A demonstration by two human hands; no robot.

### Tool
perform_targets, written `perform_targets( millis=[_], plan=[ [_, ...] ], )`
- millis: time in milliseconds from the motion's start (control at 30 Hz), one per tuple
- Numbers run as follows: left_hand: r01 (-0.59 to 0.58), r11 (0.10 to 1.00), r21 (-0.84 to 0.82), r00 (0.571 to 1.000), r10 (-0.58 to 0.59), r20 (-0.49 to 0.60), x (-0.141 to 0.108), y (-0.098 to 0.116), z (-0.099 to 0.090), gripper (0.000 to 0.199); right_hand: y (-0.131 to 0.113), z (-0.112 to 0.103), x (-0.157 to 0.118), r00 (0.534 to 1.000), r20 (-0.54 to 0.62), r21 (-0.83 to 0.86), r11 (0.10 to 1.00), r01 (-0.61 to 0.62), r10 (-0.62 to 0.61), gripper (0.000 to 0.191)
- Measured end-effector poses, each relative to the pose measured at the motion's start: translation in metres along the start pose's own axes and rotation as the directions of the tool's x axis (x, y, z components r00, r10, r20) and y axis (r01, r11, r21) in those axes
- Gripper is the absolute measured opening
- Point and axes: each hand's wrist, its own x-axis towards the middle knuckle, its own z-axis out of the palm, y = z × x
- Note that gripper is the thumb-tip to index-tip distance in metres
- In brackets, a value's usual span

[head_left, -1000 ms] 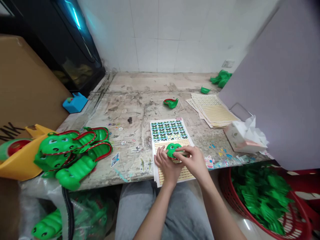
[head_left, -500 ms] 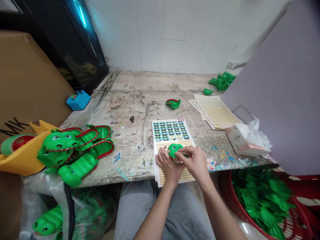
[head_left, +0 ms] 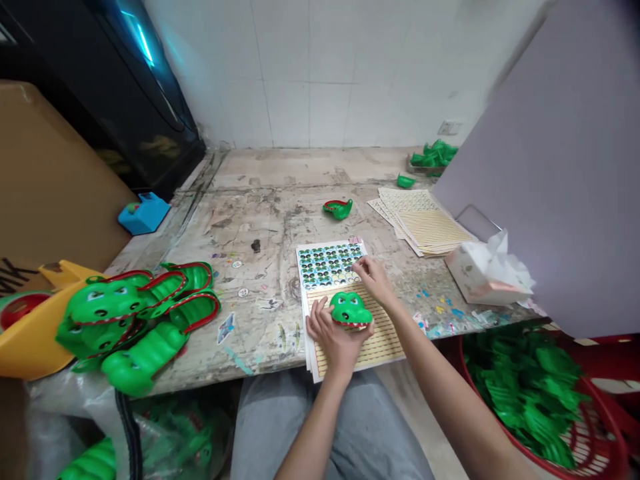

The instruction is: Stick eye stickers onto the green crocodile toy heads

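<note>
My left hand point(head_left: 336, 339) is closed around a green toy crocodile head point(head_left: 349, 308), held over the sheets with its red-edged, white-toothed mouth facing me. Two eye stickers and a dark nostril sticker show on the head. Beyond it, my right hand point(head_left: 373, 277) has thumb and forefinger pinched together at the lower right of the sticker rows. Whatever lies between those fingertips is too small to make out. The sticker sheet point(head_left: 327, 257) tops a small stack, with eye and nostril stickers in its upper part and bare yellow-striped backing below.
Several crocodile heads point(head_left: 135, 313) pile up at the left by a yellow plastic part point(head_left: 40, 333). A single green jaw point(head_left: 339, 209) lies mid-table. At the right are more sheets point(head_left: 430, 223), a tissue box point(head_left: 483, 273) and a red basket point(head_left: 595, 447) of green parts below the table edge.
My right hand has left the crocodile head and moved up to the sticker rows. The left hand still holds the head, now more fully visible. The view has shifted slightly.
</note>
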Motion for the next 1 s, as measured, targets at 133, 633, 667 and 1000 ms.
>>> perform_targets(
  millis=[133,633,667,1000],
  plan=[
    [-0.002,1.0,0.013,1.0,0.002,0.015,0.0,-0.001,0.0,0.066,0.027,0.017,0.013,0.983,0.073,-0.018,0.985,0.17,-0.168,0.017],
    [-0.024,1.0,0.019,0.999,0.024,0.023,-0.001,-0.002,0.001,0.065,0.036,0.02,0.01,0.99,0.039,-0.029,0.99,0.138,-0.137,0.015],
    [-0.026,1.0,0.016,0.999,0.026,0.019,0.0,-0.002,0.001,0.065,0.037,0.021,0.01,0.99,0.048,-0.031,0.99,0.137,-0.136,0.015],
    [-0.028,0.999,0.021,1.0,0.028,-0.003,0.001,-0.001,0.002,0.066,0.033,0.023,0.011,0.993,0.093,-0.073,0.994,0.082,-0.075,0.023]
  ],
)
